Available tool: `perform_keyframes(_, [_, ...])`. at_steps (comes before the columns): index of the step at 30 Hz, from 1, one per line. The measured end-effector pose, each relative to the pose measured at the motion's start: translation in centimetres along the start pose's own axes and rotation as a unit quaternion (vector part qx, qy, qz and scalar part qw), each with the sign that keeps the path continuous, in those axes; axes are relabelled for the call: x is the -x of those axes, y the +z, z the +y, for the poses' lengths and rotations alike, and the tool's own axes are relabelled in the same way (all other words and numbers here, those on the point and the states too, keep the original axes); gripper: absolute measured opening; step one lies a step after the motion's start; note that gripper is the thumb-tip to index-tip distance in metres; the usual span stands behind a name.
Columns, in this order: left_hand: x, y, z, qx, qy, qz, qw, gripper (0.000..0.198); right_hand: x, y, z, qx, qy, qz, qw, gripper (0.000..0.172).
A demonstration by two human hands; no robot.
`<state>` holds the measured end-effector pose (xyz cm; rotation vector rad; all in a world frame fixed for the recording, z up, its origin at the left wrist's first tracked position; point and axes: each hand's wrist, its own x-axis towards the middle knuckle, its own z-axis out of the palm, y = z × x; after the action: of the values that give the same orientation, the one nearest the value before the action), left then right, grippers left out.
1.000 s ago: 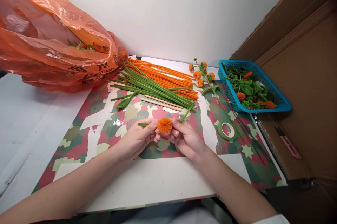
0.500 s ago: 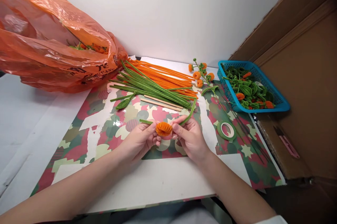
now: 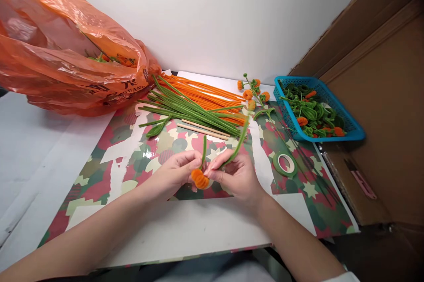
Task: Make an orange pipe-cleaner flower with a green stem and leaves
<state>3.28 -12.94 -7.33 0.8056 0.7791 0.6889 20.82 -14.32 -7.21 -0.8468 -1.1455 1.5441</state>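
An orange pipe-cleaner flower (image 3: 199,179) is pinched by my left hand (image 3: 180,169), whose thumb and fingers close on it. My right hand (image 3: 236,173) grips a green pipe cleaner (image 3: 241,142) just beside the flower, one long end rising up and to the right. A shorter green end (image 3: 204,150) stands up between the two hands. Where the green stem meets the flower is hidden by my fingers. Ahead lie a bundle of green pipe cleaners (image 3: 195,112), a bundle of orange pipe cleaners (image 3: 205,92) and two thin wooden sticks (image 3: 203,131).
At the left stands an orange plastic bag (image 3: 82,70). A green leaf (image 3: 157,128) lies by the bundles. To the right are a flower stem (image 3: 256,92), a roll of green tape (image 3: 285,165), a blue basket (image 3: 356,134) of green and orange pieces, and a pink utility knife (image 3: 364,184).
The flower has moved slightly down and left and turned sideways. The short green end, which pointed left, now points up. My right hand has shifted left, closer to my left hand.
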Motion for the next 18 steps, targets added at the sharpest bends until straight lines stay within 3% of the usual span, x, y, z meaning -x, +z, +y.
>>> perform_keyframes(3, [-0.12,0.17,0.32,0.026,-0.023,0.058,0.998,0.037,-0.13,-0.02,-0.08,0.079,-0.008,0.064,0.995,0.012])
perform_keyframes(8, [-0.28,0.58,0.37,0.03,-0.012,0.067,0.997,0.04,-0.63,0.17,-0.25,0.054,0.021,0.13,0.99,0.017])
perform_keyframes(13, [-0.2,0.74,-0.08,0.0,0.002,0.058,0.998,0.033,-0.48,0.43,0.16,0.078,0.031,0.12,0.989,0.012])
perform_keyframes(18, [0.46,0.87,0.28,-0.164,0.035,0.012,0.986,0.027,-0.35,0.31,0.32,0.101,0.007,0.096,0.99,0.011])
